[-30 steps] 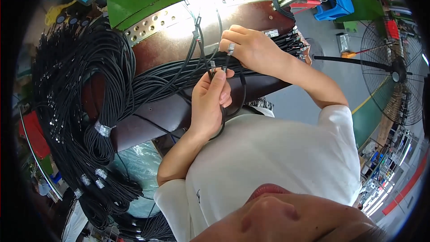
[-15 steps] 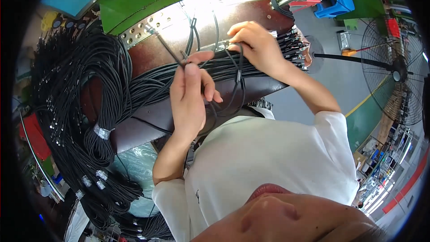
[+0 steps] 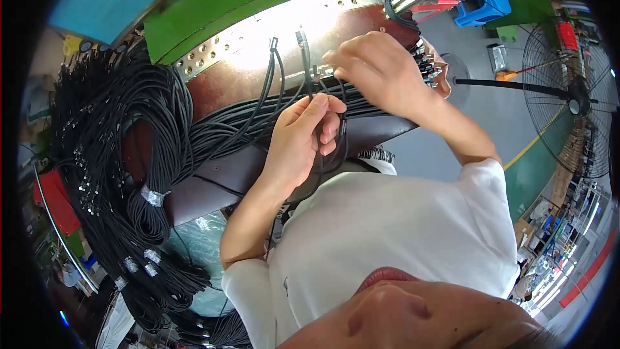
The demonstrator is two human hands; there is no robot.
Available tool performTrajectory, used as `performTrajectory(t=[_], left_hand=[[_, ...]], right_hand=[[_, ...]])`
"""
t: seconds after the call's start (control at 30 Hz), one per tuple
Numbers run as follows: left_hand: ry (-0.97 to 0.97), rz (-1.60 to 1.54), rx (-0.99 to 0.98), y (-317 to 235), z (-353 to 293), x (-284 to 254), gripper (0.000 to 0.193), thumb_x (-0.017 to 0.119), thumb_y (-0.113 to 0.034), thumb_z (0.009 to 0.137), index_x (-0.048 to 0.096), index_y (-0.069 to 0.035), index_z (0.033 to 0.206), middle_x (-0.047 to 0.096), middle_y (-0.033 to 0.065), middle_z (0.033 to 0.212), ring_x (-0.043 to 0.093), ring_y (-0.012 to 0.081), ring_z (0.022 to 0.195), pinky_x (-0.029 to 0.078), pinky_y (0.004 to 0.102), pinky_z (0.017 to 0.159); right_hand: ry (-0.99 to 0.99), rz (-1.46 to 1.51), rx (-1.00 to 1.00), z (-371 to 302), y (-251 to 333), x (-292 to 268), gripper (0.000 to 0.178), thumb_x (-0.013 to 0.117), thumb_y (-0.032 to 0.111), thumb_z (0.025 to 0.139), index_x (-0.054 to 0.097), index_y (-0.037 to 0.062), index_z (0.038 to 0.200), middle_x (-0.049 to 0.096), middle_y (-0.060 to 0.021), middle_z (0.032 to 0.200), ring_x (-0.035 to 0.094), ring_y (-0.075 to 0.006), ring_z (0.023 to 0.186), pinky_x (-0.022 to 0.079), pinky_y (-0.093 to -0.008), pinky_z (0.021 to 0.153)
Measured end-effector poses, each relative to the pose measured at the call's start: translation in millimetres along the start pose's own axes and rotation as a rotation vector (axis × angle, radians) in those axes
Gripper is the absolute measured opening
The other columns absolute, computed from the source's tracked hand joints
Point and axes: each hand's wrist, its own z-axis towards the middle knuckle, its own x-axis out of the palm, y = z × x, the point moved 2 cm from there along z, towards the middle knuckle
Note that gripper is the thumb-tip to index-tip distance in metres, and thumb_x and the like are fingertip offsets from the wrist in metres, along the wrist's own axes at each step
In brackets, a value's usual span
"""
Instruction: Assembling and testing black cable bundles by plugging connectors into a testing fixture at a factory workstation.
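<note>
My left hand (image 3: 307, 127) is closed on a thin black cable (image 3: 306, 64), thumb pressed against the fingers. The cable's connector end (image 3: 299, 39) points up and away into the bright light. Beside a small metal fixture (image 3: 320, 72) on the bench, my right hand (image 3: 381, 72) hovers with bent fingers. Motion smears its fingertips, and I cannot make out whether they pinch anything. Left of the held cable stands a black connector (image 3: 274, 44) with two cable legs hanging from it. A thick bundle of black cables (image 3: 226, 119) runs across the bench beneath both hands.
Coiled black cables (image 3: 155, 110) hang over the bench's left side, some tied with clear wrap (image 3: 153, 196). A green machine beam (image 3: 258, 3) and perforated metal strip (image 3: 200, 57) border the far side. To the right stand a fan (image 3: 571, 103) and a blue stool (image 3: 483, 3).
My left hand has moved right, toward the fixture. Its cable swung from leaning left to nearly upright. My right hand has shifted slightly right, and its fingers have come off the cable loop there.
</note>
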Motion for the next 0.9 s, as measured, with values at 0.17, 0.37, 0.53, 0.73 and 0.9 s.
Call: performTrajectory(t=[0.17, 0.37, 0.53, 0.73, 0.9], left_hand=[[0.089, 0.601, 0.089, -11, -16, 3, 0.032, 0.043, -0.025, 0.099, 0.059, 0.003, 0.098, 0.057, 0.0030, 0.072, 0.053, 0.0077, 0.065, 0.045, 0.0226, 0.061], [-0.007, 0.413, 0.517, -45, -45, -3, 0.037, 0.038, -0.018, 0.098, 0.060, 0.010, 0.109, 0.066, 0.0152, 0.089, 0.062, 0.0184, 0.077, 0.049, 0.0304, 0.072], [0.136, 0.492, -0.076, -24, -21, 5, 0.045, 0.043, -0.030, 0.097, 0.064, 0.010, 0.093, 0.062, 0.0114, 0.065, 0.060, 0.0151, 0.057, 0.047, 0.0240, 0.052], [0.141, 0.447, -0.177, -15, -2, 7, 0.046, 0.043, -0.032, 0.097, 0.065, 0.007, 0.085, 0.061, 0.0107, 0.062, 0.058, 0.0149, 0.051, 0.048, 0.0238, 0.048], [0.107, 0.388, -0.261, -21, 4, 11, 0.046, 0.045, -0.032, 0.096, 0.065, 0.006, 0.081, 0.060, 0.0116, 0.059, 0.057, 0.0156, 0.046, 0.046, 0.0250, 0.044]], right_hand=[[0.029, 0.036, 0.047, -7, -18, -3, 0.022, 0.066, -0.002, 0.068, 0.061, 0.0041, 0.089, 0.062, -0.0069, 0.088, 0.062, -0.0253, 0.079, 0.050, -0.0339, 0.070], [0.039, 0.332, 0.471, -44, -21, 13, 0.012, 0.063, 0.002, 0.078, 0.057, 0.0076, 0.088, 0.061, -0.0036, 0.093, 0.060, -0.0249, 0.087, 0.046, -0.0337, 0.075], [0.150, 0.548, 0.587, -41, -28, 16, 0.011, 0.063, 0.007, 0.080, 0.055, 0.0063, 0.088, 0.059, -0.0051, 0.091, 0.059, -0.0272, 0.085, 0.045, -0.0349, 0.075], [0.173, 0.459, 0.579, -44, -28, 18, 0.011, 0.060, -0.004, 0.079, 0.053, 0.0018, 0.086, 0.059, -0.0075, 0.092, 0.060, -0.0219, 0.083, 0.047, -0.0303, 0.073], [0.259, 0.436, 0.556, -40, -31, 7, 0.011, 0.061, 0.000, 0.079, 0.054, 0.0016, 0.087, 0.060, -0.0076, 0.093, 0.060, -0.0254, 0.089, 0.047, -0.0321, 0.076]])
